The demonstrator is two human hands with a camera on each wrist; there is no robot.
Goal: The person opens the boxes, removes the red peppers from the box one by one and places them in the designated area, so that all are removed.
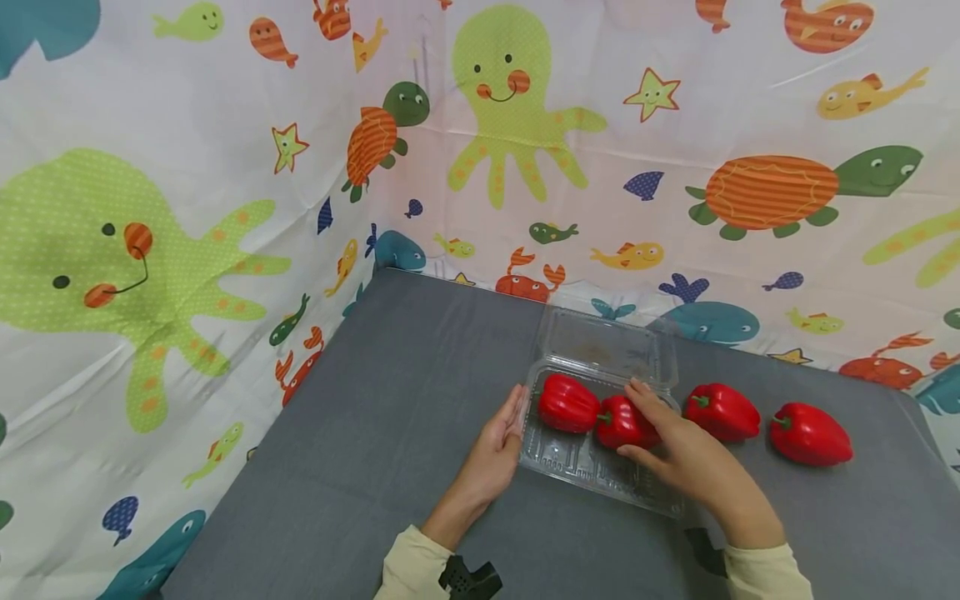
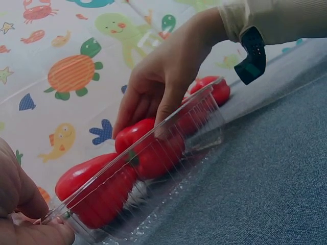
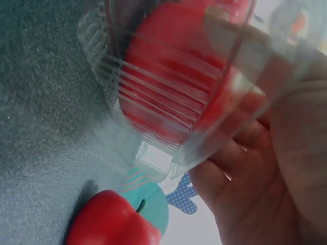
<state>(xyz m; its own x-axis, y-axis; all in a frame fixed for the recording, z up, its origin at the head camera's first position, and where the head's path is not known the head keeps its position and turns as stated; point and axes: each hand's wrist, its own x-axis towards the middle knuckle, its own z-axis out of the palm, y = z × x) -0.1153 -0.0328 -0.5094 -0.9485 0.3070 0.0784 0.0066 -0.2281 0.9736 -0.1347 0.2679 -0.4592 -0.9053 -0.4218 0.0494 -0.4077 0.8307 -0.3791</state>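
A clear plastic clamshell container (image 1: 581,473) lies on the grey table with its lid folded back. My left hand (image 1: 491,448) pinches its left rim between thumb and fingers, as the left wrist view shows. Inside sit two red bell peppers: the left pepper (image 1: 567,403) and, touching it, the right pepper (image 2: 150,148). My right hand (image 1: 697,458) grips the right pepper from above, thumb on the near side and fingers on the far side. In the right wrist view, that hand is partly seen through the container's clear wall.
Two more red bell peppers, a nearer one (image 1: 723,412) and a farther one (image 1: 812,435), lie on the table right of the container. The open lid (image 1: 600,346) reaches back toward a curtain (image 1: 585,208) printed with sea animals, which borders the table behind and at left.
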